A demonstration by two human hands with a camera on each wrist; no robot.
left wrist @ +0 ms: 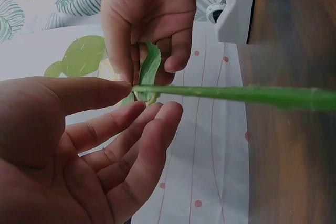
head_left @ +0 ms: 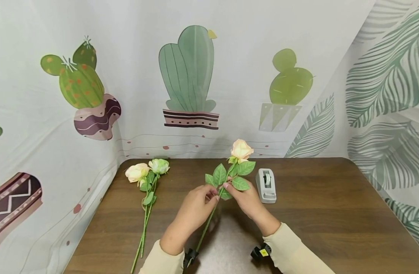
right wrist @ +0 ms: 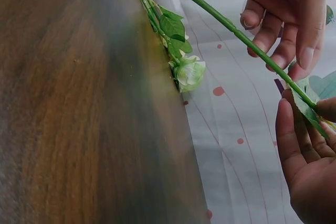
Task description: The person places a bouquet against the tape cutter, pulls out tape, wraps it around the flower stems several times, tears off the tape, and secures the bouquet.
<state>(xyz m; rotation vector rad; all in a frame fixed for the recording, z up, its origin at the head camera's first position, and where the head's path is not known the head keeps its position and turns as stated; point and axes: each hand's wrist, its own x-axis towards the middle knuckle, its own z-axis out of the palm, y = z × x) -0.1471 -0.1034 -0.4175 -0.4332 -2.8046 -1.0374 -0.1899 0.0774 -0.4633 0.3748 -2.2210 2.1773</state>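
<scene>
A peach artificial rose (head_left: pixel 241 149) with green leaves and a long stem is held up at a slant in front of me. My right hand (head_left: pixel 249 198) pinches its stem just below the bloom, among the leaves. Slightly lower, my left hand (head_left: pixel 197 204) has thumb and forefinger on the same stem. In the left wrist view the stem (left wrist: pixel 220 93) runs off to the right from the left thumb tip, beside a small leaf (left wrist: pixel 150 65). The right wrist view has the right thumb pressing the stem by a leaf (right wrist: pixel 308 113); the bloom is hidden there.
Two more artificial roses, one cream (head_left: pixel 136 173) and one pale green (head_left: pixel 159 166), lie on the left of the brown table (head_left: pixel 312 213). A white tape dispenser (head_left: pixel 266 186) stands right of my right hand. Behind the table hangs a cactus-printed cloth (head_left: pixel 243 68).
</scene>
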